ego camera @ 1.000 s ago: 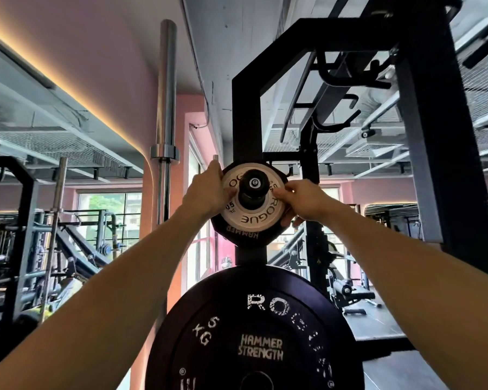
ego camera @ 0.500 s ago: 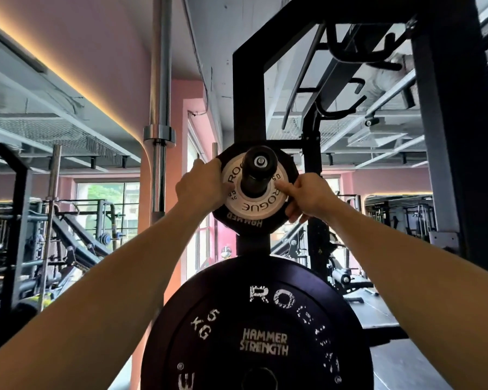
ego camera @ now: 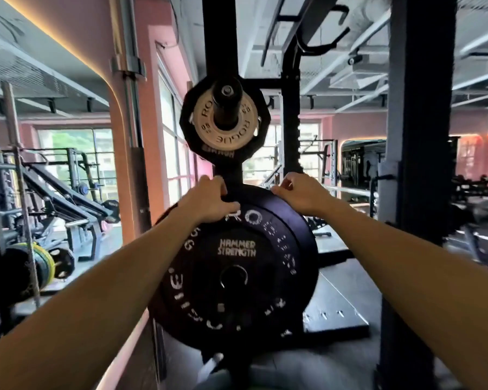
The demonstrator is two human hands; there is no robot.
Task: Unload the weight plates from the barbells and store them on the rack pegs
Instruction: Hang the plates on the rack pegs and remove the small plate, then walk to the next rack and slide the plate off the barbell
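Both arms are reaching forward to the large black plate (ego camera: 237, 271), which is hanging low on the black rack upright (ego camera: 219, 38) and facing the camera; its face reads "HAMMER STRENGTH" with worn white lettering round the rim.

Left hand (ego camera: 206, 202) is gripping the top edge of this plate just left of the upright, fingers curled over the rim, thumb lying on the front face near the letter R. Right hand (ego camera: 300, 197) is holding the top edge on the right side, fingers bent over the rim. Whether the fingertips are wrapping fully behind the plate cannot be told; the plate itself hides them.

Above the hands, well clear of them, a small pale plate (ego camera: 226, 128) marked "ROGUE" is sitting on the upper peg (ego camera: 226, 104), in front of a black many-sided plate (ego camera: 192, 122) on the same peg. The peg end is sticking out toward the camera.

To the left, a steel barbell (ego camera: 130, 88) is standing upright beside the pink wall. Further left, a second rack is holding coloured plates (ego camera: 44, 267) low down (yellow and green edges showing, detail blurred). The background at right is smeared with motion.
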